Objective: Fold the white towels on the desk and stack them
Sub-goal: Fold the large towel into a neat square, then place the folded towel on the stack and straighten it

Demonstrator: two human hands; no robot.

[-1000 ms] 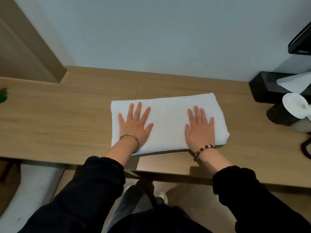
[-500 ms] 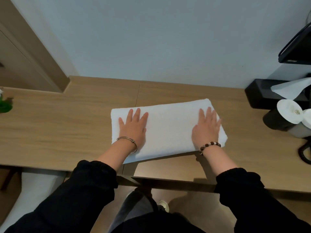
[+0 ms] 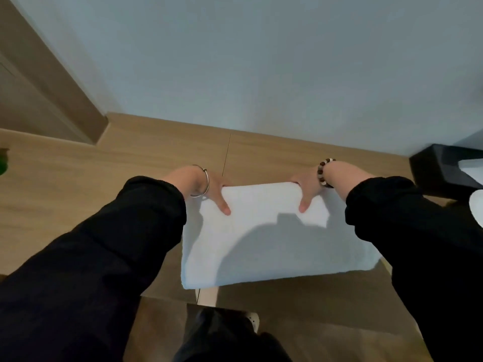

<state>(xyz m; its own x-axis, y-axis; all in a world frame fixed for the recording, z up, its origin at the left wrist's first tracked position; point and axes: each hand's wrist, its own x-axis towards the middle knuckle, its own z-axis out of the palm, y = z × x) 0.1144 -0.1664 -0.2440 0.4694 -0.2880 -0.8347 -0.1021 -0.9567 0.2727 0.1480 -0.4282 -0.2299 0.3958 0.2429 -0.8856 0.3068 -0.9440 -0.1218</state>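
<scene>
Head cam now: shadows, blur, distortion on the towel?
Head view: a broad dark shadow covers the near middle of the folded white towel; the far strip by the left hand and right hand is bright. Head view: everything looks slightly soft, no glare. Head view: the black sleeves balloon toward the corners, wide-angle stretch.

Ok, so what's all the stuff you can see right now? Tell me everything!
white towel: one, white, lying flat in the middle of the desk
desk: one, light brown wood, under the towel
wall: one, pale grey-blue, behind the desk
wood panel: one, brown, far left
black box: one, black, on the desk at far right
green thing: one, green, left edge, cut off
bangle: one, silver, left wrist
bead bracelet: one, brown and white, right wrist
sleeves: two, black, both arms
left hand: one, gripping the towel's far edge, thumb on top
right hand: one, gripping the same edge, thumb on top
</scene>
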